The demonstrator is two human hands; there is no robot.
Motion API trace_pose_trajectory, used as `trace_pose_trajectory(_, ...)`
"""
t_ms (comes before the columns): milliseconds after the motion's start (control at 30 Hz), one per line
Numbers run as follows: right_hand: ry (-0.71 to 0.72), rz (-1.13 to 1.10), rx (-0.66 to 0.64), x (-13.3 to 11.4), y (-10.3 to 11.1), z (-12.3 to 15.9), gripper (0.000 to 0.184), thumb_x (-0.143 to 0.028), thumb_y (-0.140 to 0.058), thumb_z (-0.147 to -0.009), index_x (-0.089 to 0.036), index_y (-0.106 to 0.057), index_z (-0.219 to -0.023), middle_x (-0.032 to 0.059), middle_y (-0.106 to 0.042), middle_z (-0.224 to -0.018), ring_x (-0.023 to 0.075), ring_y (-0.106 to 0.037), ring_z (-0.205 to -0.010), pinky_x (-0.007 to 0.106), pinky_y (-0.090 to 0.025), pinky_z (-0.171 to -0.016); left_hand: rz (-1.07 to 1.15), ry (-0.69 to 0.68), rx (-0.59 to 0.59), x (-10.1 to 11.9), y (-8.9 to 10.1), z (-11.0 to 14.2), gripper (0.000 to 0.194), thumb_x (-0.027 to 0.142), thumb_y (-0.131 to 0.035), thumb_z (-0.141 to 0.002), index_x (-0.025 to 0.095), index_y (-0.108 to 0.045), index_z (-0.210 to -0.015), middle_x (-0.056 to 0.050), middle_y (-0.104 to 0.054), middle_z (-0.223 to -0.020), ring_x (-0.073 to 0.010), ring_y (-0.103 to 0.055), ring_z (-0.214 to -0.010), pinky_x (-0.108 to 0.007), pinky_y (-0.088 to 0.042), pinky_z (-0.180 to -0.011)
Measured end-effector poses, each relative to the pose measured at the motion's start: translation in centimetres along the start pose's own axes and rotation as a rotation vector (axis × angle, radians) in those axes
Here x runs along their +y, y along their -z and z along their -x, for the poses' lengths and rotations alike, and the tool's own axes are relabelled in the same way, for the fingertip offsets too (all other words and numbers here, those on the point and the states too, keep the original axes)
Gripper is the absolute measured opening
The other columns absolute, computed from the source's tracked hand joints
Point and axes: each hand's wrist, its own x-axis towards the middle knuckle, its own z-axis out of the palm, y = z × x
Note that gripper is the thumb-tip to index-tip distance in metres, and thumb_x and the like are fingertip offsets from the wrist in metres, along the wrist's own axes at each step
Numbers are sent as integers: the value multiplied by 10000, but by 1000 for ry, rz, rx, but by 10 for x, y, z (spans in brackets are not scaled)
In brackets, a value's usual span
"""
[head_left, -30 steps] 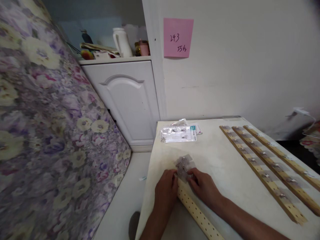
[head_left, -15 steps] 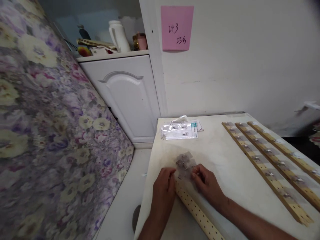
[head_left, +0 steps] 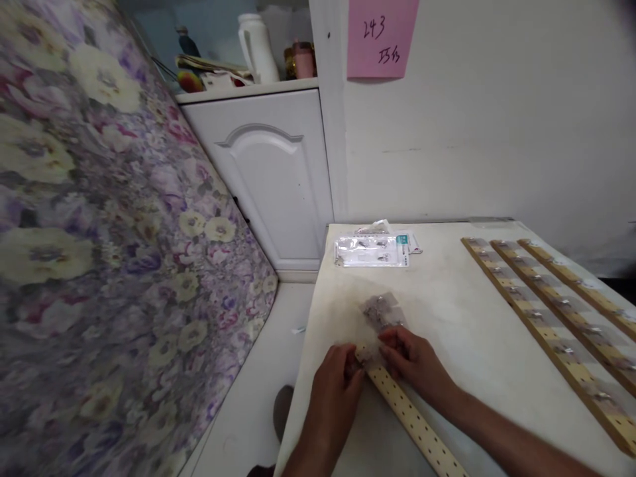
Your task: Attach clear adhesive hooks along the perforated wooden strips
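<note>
A pale wooden strip (head_left: 412,421) with rows of small round holes slants across the near part of the table. At its far end my left hand (head_left: 338,381) has thumb and fingers closed around the left edge of a small clear plastic card (head_left: 369,354) with a bit of metal on it. My right hand (head_left: 415,358) pinches the card's right side. The card lies over the strip's end holes; whether it is fastened there I cannot tell. Just beyond is a loose pile of similar clear cards (head_left: 382,310) with small metal pieces.
Three wooden strips (head_left: 551,334) bearing clear cards lie along the table's right side. Flat clear packages (head_left: 371,252) rest at the back of the white table (head_left: 442,285). A floral curtain (head_left: 149,265) hangs left, beside a white cabinet (head_left: 278,192).
My right hand has drawn a clear card from the pile back towards the strip's end. My left hand has come onto the card's left edge. The view has shifted slightly.
</note>
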Motion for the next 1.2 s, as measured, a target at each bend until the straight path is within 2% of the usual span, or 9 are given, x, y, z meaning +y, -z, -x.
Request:
trace_pose_trajectory(233,0,102,-10,-2,-5,-6,146,-287,-486,-835,-204,-569,-921,-20,-603,-664,121,-559,-509,244,-458,-516,94,86,1,-2,-3,0,243,222,-516,-787,222,-585,-1020,-3,-623,-845,-157,-575,-762,-271,-438,-712)
trace_pose_trajectory(433,61,232,50,-6,-7,-7,167,-263,-517,-817,-197,-606,-942,15,-653,-750,168,-612,-693,282,-476,-645,137,137,5,-2,-3,-3,243,202,-536,-760,213,-598,-994,7,-631,-801,-153,-591,-740,-267,-445,-707)
trace_pose_trajectory(733,26,273,56,-2,-6,-7,182,-250,-546,-793,-205,-613,-957,3,-647,-711,164,-606,-659,276,-463,-611,204,187,17,-6,-8,-5,240,257,-570,-745,209,-591,-979,2,-627,-773,-163,-599,-730,-267,-464,-689)
trace_pose_trajectory(1200,88,340,75,-4,-6,-5,211,-289,-555,-792,-209,-605,-981,5,-631,-710,162,-583,-643,282,-457,-610,225,202,38,-6,-11,-4,242,252,-556,-755,215,-596,-990,9,-647,-783,-160,-620,-743,-268,-463,-704)
